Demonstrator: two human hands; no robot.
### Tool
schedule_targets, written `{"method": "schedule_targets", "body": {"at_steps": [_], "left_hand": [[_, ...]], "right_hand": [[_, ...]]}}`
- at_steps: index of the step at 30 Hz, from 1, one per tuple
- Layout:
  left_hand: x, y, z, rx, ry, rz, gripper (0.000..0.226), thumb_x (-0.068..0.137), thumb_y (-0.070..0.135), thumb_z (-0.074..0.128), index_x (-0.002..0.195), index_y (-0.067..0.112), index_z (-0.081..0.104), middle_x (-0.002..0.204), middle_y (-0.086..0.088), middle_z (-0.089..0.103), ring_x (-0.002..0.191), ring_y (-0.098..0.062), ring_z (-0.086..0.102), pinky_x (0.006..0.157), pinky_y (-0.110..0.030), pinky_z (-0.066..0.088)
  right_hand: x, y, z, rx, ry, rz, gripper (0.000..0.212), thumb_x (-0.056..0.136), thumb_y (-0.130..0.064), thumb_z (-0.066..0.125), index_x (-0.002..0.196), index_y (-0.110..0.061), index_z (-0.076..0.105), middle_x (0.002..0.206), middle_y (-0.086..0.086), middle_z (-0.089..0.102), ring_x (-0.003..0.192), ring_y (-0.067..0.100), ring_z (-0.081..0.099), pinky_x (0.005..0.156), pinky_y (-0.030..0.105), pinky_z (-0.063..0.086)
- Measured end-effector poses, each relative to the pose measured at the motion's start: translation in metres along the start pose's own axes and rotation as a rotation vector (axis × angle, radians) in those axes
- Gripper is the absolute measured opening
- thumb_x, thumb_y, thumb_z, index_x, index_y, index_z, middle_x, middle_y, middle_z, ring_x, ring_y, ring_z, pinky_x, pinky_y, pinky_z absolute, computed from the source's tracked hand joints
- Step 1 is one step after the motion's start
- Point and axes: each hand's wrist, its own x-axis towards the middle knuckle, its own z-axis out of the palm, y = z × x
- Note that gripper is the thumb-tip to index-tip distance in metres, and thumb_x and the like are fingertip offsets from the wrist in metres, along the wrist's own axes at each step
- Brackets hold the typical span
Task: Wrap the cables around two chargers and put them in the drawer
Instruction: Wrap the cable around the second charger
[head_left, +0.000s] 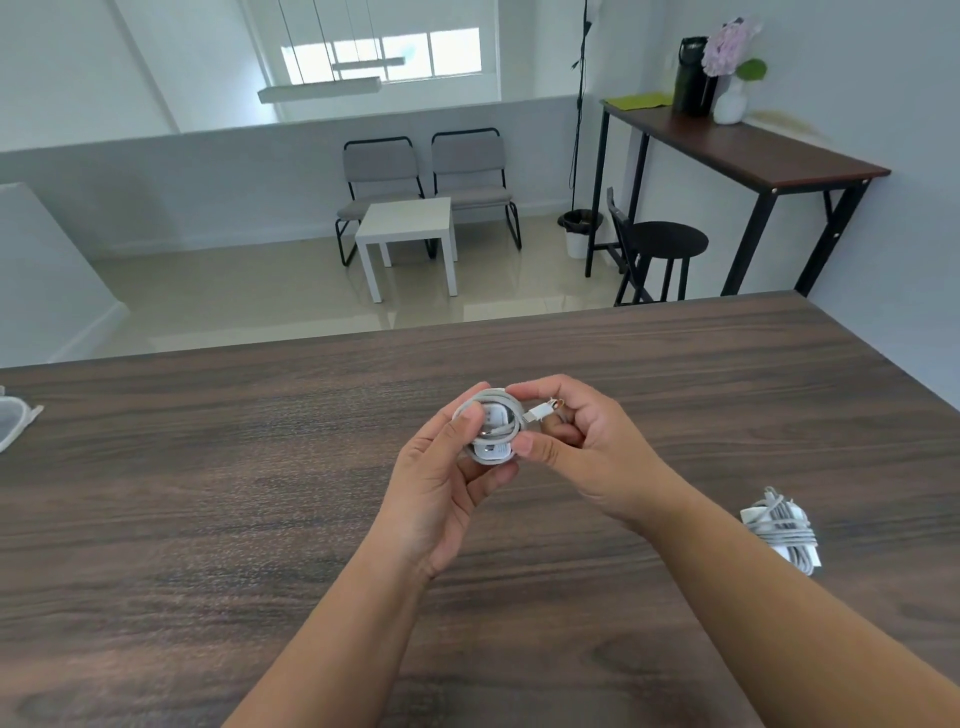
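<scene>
one charger (492, 451) sits clamped in the left hand (441, 483) fingers, cable coiled round it; right hand (576, 441) fingers pinch the plug end (540, 411). best tuck it under a loop, keeping tension.

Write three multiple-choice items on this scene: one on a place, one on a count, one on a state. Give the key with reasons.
1. Where does the wrapped charger lie?
A. On the table, right of the arms
B. On a chair
C. In a drawer

2. How many chargers are in view?
A. One
B. Two
C. Four

3. What is the state of the held charger?
A. Cable hanging loose
B. Cable coiled round it, plug end free
C. No cable

Key: 1 A, it rests on the wood; 2 B, one held, one lying; 3 B, left hand grips the coil, right hand pinches near the plug.
</scene>
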Motion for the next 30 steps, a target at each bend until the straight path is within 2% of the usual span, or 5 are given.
{"method": "schedule_targets", "body": {"at_steps": [3, 7, 17, 25, 30], "left_hand": [[-0.001, 0.003, -0.003, -0.036, -0.047, -0.033, 0.036, 0.071, 0.029, 0.074, 0.106, 0.018, 0.073, 0.100, -0.008, 0.073, 0.078, -0.017, 0.072, 0.064, -0.026, 0.061], [-0.001, 0.004, -0.006, -0.077, -0.117, -0.061, 0.067, 0.056, 0.032, 0.094, 0.116, 0.014, 0.068, 0.102, -0.009, 0.072, 0.081, -0.018, 0.073, 0.063, -0.026, 0.062], [-0.001, -0.001, -0.011, -0.044, -0.118, -0.096, 0.089, 0.048, 0.044, 0.096, 0.126, 0.016, 0.064, 0.110, -0.009, 0.070, 0.085, -0.019, 0.073, 0.062, -0.027, 0.062], [-0.002, -0.002, -0.005, -0.042, -0.072, -0.007, 0.067, 0.049, 0.045, 0.095, 0.108, 0.022, 0.074, 0.106, -0.006, 0.073, 0.081, -0.018, 0.073, 0.061, -0.025, 0.061], [-0.008, 0.003, 0.001, 0.326, -0.022, 0.103, 0.053, 0.072, 0.042, 0.084, 0.120, 0.030, 0.066, 0.112, 0.004, 0.074, 0.099, -0.015, 0.071, 0.074, -0.025, 0.057]], "right_hand": [[-0.003, 0.000, -0.001, 0.026, -0.039, -0.028, 0.035, 0.083, -0.025, 0.072, 0.117, -0.026, 0.064, 0.099, 0.042, 0.059, 0.094, 0.058, 0.055, 0.091, 0.059, 0.049], [-0.005, -0.003, -0.003, 0.053, -0.042, -0.046, 0.034, 0.087, -0.006, 0.064, 0.120, -0.017, 0.063, 0.107, 0.014, 0.072, 0.100, 0.031, 0.068, 0.091, 0.035, 0.055], [-0.009, -0.002, -0.006, 0.105, -0.044, -0.041, 0.032, 0.087, -0.006, 0.061, 0.119, -0.011, 0.063, 0.109, 0.011, 0.072, 0.098, 0.021, 0.070, 0.086, 0.025, 0.053], [-0.008, 0.005, -0.002, 0.299, -0.072, -0.032, 0.034, 0.088, -0.013, 0.060, 0.122, -0.011, 0.062, 0.116, 0.014, 0.068, 0.110, 0.028, 0.063, 0.096, 0.039, 0.050], [-0.006, 0.011, -0.005, 0.273, 0.003, -0.022, 0.032, 0.089, -0.008, 0.059, 0.120, -0.013, 0.064, 0.104, 0.011, 0.072, 0.105, 0.025, 0.065, 0.097, 0.040, 0.050]]}}
